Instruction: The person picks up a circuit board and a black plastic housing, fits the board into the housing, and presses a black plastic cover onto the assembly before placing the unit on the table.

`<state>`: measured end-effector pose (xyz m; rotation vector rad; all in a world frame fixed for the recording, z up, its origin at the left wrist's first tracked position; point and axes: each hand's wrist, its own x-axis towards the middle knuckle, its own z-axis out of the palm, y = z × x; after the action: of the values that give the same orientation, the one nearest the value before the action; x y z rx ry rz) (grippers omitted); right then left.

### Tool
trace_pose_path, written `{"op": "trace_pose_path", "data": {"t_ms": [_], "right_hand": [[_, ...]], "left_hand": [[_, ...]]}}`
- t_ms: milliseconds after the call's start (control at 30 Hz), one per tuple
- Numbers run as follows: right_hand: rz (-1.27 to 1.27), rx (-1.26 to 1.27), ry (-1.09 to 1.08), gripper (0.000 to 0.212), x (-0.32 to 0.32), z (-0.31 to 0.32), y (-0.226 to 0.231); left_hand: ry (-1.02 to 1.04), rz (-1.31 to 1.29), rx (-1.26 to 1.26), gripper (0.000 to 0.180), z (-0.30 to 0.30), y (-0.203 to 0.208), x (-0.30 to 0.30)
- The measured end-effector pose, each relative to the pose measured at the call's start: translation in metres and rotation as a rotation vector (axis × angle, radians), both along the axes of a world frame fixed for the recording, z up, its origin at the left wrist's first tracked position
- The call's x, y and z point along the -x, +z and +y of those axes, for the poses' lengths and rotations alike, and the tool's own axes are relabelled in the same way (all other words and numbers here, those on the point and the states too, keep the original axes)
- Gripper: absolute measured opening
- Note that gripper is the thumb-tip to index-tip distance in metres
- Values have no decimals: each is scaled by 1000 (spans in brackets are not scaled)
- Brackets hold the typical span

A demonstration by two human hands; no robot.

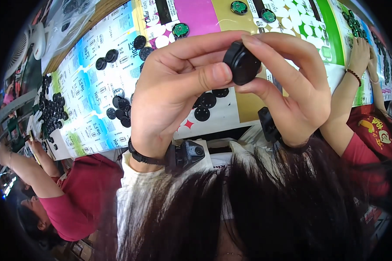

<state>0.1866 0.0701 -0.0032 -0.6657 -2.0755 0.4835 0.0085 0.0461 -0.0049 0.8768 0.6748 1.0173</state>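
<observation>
Up close, a round black plastic case (245, 66) is tilted on edge between my two hands. My left hand (161, 89) pinches its left rim, with the thumb in front and the fingers behind. From the other side, my right hand (292, 82) grips it between fingertips at the top and the thumb below. Several black perforated discs (202, 114) lie on the table below my hands. Beyond them are round pieces with green circuit boards (180, 30). Black caps (111, 55) and a small pile of discs (123, 104) sit to the left.
Printed sheets (104, 82) cover the table. A heap of black parts (52, 106) lies at far left, and green boards (353, 24) at far right. Co-workers in red sit on both sides; the right one's forearm (346, 91) reaches close to my right hand.
</observation>
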Motion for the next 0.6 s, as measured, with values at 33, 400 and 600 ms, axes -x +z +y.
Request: {"op": "trace_pose_path", "data": {"t_ms": [33, 400, 600], "right_hand": [[-9, 3, -1, 45, -1, 0, 0], [40, -21, -78, 41, 5, -5, -11], [-17, -115, -84, 41, 11, -3, -21]], "left_hand": [[-2, -1, 0, 45, 0, 0, -1], [163, 140, -3, 36, -9, 8, -11], [408, 420, -187, 22, -19, 6, -29]]}}
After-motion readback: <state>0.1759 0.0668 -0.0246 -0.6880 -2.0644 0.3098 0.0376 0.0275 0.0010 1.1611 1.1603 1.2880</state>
